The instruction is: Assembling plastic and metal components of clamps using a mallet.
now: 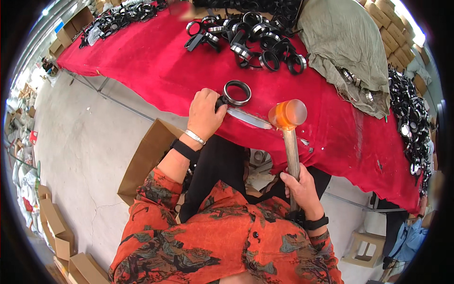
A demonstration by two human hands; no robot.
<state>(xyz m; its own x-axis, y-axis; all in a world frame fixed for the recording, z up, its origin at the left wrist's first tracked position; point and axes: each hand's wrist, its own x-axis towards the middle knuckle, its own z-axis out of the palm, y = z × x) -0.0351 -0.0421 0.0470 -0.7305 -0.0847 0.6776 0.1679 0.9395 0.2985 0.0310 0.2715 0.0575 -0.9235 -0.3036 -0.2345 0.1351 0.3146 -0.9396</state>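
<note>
My left hand [204, 113] is closed on the black handle end of a ring-shaped part [236, 102], which has a silver inner band. It holds the part at the near edge of the red-covered table [179, 85]. A flat pale metal strip [249, 118] lies along that edge, just below the ring. My right hand [302, 188] grips the wooden handle of a mallet [287, 114] with an orange head. The mallet head is raised to the right of the ring, apart from it. My right palm is partly hidden by the fingers and handle.
Several black and silver ring parts [269, 40] are heaped at the far side. A grey-green cloth [347, 52] covers part of the table's right, beside another pile of parts [409, 120]. An open cardboard box [144, 161] stands below the table by my left arm.
</note>
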